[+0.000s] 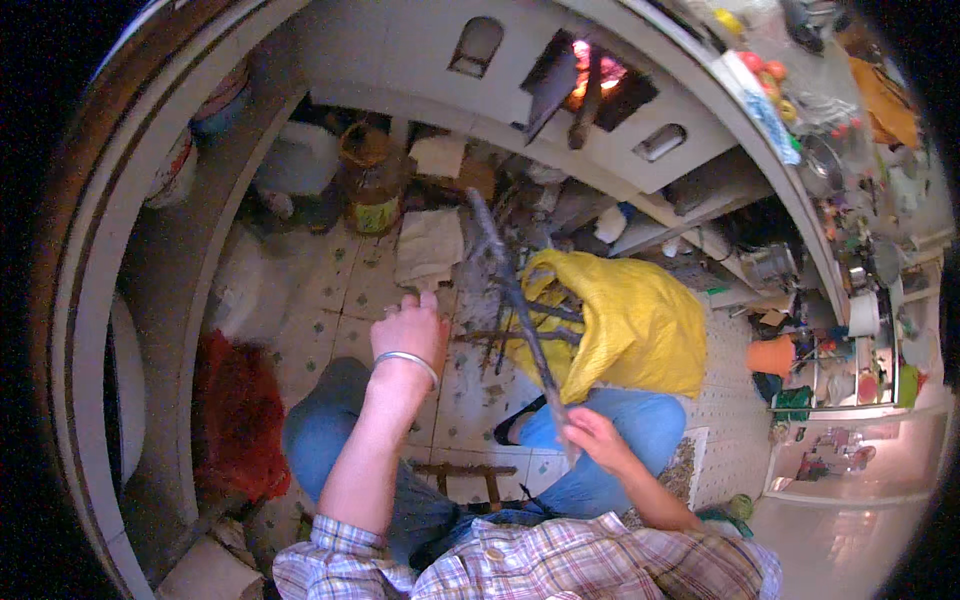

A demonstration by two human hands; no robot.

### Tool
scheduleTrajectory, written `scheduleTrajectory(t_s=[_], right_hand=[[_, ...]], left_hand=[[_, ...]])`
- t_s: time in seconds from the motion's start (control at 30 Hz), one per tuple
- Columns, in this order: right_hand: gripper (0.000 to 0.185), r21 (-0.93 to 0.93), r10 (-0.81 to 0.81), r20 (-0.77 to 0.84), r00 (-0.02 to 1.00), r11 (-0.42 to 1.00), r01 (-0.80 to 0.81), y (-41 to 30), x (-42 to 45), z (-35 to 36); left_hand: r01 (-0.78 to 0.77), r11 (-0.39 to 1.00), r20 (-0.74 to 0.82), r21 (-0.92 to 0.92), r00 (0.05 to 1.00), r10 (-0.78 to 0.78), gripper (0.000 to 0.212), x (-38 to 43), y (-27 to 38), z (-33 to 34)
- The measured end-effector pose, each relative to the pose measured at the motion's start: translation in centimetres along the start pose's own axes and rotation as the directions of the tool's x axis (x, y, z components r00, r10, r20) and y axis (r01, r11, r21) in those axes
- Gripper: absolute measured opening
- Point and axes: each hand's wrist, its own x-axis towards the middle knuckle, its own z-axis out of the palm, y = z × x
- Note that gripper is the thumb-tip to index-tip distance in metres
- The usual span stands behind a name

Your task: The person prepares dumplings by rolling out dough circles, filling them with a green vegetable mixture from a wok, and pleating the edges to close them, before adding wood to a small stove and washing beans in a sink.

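My right hand grips the lower end of a long, dark wooden branch, which slants up and left over the floor. My left hand, with a silver bangle on the wrist, is by the near edge of a pale flat piece, perhaps paper or cardboard. Whether its fingers pinch that piece is unclear. Right of the branch lies a yellow woven sack, its mouth facing left with sticks poking out. Ahead, a burning log juts from the open firebox of a white-walled stove.
A jar with a yellowish label stands at the back left, near a white container. A red plastic bag lies left of my knee. Twigs and ash litter the tiled floor. The firebox door hangs open. A cluttered counter runs along the right.
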Motion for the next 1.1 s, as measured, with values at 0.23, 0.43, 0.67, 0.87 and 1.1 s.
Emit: scheduleTrajectory(t_s=[0.23,0.43,0.67,0.87,1.1], right_hand=[[0.018,-0.049,-0.198,-0.145,0.969,0.980,0.193,-5.3,-9.0,-3.5],[0.018,0.002,-0.398,-0.217,0.891,0.913,0.408,-11.3,0.4,-2.3],[0.019,-0.079,-0.536,-0.278,0.797,0.840,0.538,-22.8,17.2,-4.3],[0.027,-0.224,-0.549,-0.549,0.630,0.823,0.521,-32.6,30.1,-8.0],[0.025,-0.179,-0.752,-0.611,0.246,0.434,0.883,-31.3,30.9,-4.1]], left_hand=[[-0.127,0.991,0.074,0.037,0.990,0.124,0.030,0.4,3.5,1.3],[-0.068,0.997,0.145,0.022,0.987,0.064,0.029,0.3,2.6,1.0],[-0.060,0.998,0.076,-0.008,0.995,0.060,0.036,0.2,0.7,1.9],[-0.043,0.999,0.065,-0.026,0.997,0.045,0.031,0.3,1.5,0.9],[-0.061,0.998,0.093,-0.028,0.994,0.063,0.041,0.3,2.0,1.0]])
